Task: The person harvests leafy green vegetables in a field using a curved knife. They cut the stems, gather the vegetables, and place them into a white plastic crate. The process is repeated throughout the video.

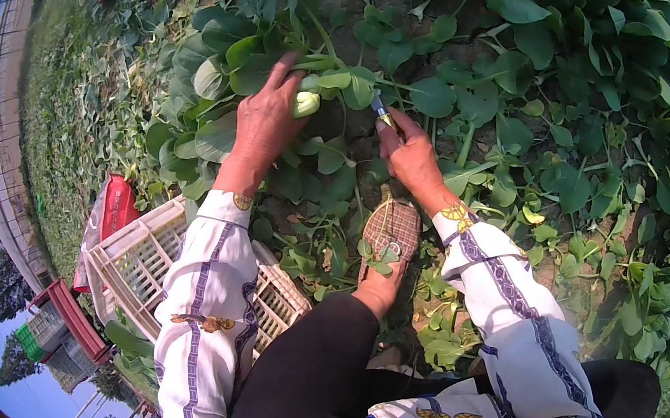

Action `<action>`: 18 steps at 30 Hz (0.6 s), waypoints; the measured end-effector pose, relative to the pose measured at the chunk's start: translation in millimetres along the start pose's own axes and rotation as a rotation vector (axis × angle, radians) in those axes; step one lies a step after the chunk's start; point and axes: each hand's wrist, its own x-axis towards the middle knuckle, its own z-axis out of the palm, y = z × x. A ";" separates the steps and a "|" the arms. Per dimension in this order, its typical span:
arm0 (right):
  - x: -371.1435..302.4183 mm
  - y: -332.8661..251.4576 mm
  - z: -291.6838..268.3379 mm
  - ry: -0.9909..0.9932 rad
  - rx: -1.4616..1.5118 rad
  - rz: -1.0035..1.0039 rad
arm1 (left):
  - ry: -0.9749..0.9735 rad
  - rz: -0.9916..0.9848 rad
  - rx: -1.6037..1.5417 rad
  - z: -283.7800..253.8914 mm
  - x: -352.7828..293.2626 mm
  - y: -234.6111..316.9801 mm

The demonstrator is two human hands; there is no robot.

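Note:
My left hand [269, 122] is closed around leafy bok choy, and a pale green stem base [305, 105] shows beside its fingers. Just to the right, my right hand [413, 159] grips a small knife [380, 107]. Its blade points up among the bok choy leaves, where the tip is partly hidden. Another pale, rounded bok choy base [209, 79] lies amid big green leaves left of my left hand.
A cream plastic crate [140, 264] stands by my left forearm, with a red and white bag [116, 206] behind it. My checked shoe [390, 231] is on the ground between my arms. Dense leafy plants [561, 74] spread to the right. Stacked crates [64, 338] stand far left.

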 end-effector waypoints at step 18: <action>-69.3 -58.5 -124.0 0.086 0.014 -0.102 | -0.136 -0.248 -0.900 -43.5 -64.4 143.0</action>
